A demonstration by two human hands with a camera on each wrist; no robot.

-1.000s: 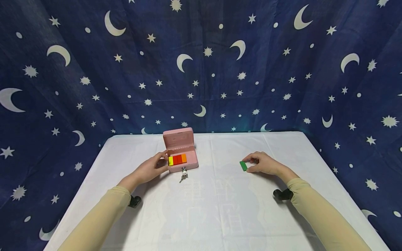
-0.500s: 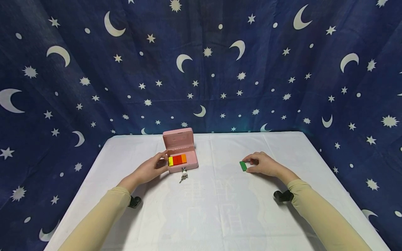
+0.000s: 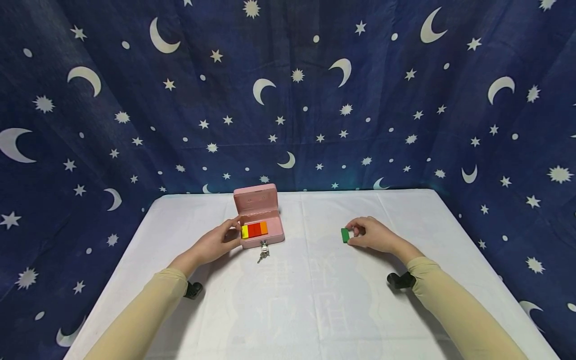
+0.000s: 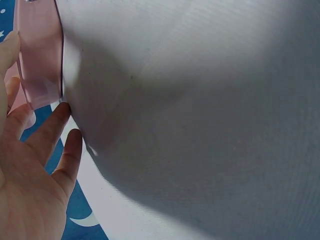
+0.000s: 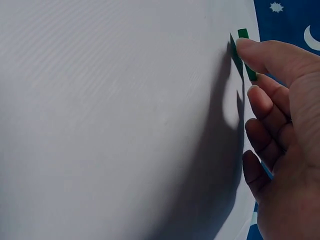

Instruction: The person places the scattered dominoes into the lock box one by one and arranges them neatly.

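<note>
A small pink metal cash box (image 3: pixel 275 241) stands left of the middle of the table with its lid up. Inside its left part lie a yellow domino (image 3: pixel 245 231), red dominoes (image 3: pixel 254 229) and an orange domino (image 3: pixel 264 228), side by side. My left hand (image 3: pixel 217 241) grips the box's left side, thumb toward the front and fingers farther back. Right of the middle, my right hand (image 3: pixel 373 236) pinches a green domino (image 3: pixel 345 235) between thumb and fingers. In the right wrist view the green domino (image 5: pixel 243 34) hangs above the cloth, apart from its shadow.
Keys (image 3: pixel 263 256) dangle from the lock at the box's front. A white cloth (image 3: pixel 310 300) covers the table. Behind and on both sides hangs a dark blue curtain (image 3: pixel 387 100) with moons and stars.
My right hand has moved slightly left and lifted the green domino, which now stands more upright in the grip. The left hand and the box have stayed in place.
</note>
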